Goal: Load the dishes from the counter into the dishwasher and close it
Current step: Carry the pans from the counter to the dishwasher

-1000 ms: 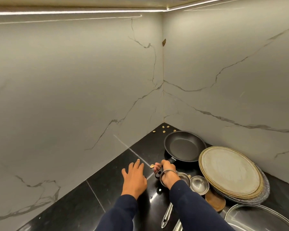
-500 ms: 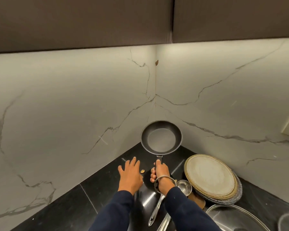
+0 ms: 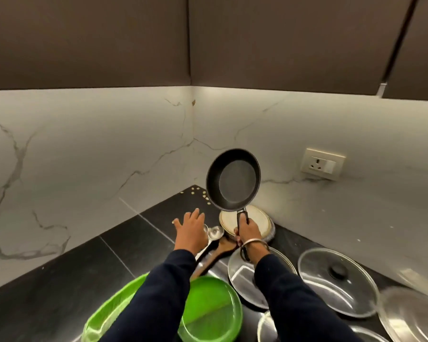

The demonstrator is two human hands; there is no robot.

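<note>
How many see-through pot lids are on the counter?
4 that I can see: one lid under the right forearm, one with a black knob, one at the right edge, one partly cut off at the bottom. More may be out of view.

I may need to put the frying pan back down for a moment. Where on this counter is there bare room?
Bare black counter lies left of the left hand, bordered by the left marble wall and the green tub. Right of it is crowded: ladle, wooden spatula, stacked plates and glass lids. The right hand holds the frying pan aloft.
</note>
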